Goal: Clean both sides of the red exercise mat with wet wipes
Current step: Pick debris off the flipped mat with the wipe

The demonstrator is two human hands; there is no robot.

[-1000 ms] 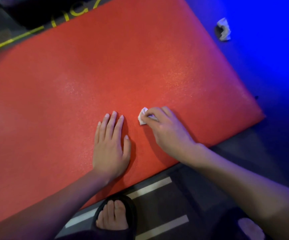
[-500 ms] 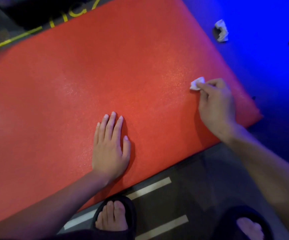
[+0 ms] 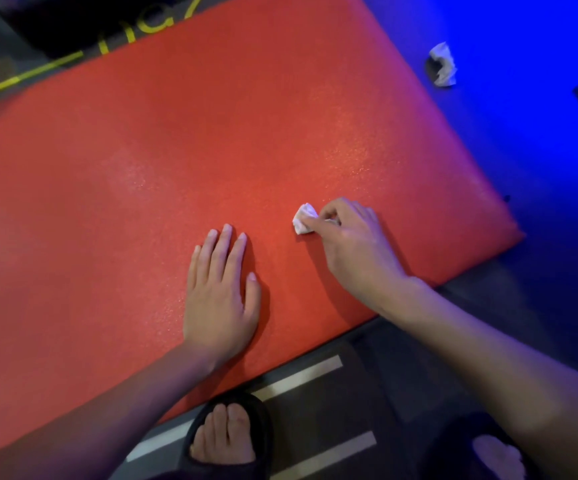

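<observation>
The red exercise mat (image 3: 183, 161) lies flat on the floor and fills most of the view. My left hand (image 3: 220, 299) rests palm down on the mat near its front edge, fingers straight. To its right, my right hand (image 3: 353, 247) pinches a small crumpled white wet wipe (image 3: 304, 219) and holds it against the mat surface.
A second crumpled white wipe (image 3: 442, 65) lies on the blue-lit floor past the mat's right edge. My feet in black slippers (image 3: 228, 434) stand on the dark floor with pale stripes (image 3: 301, 375) in front of the mat. Yellow floor markings (image 3: 21, 77) run at the far left.
My right hand swept the wipe out to the mat's right side and has now come back left, close to my left hand. The left hand has stayed in place.
</observation>
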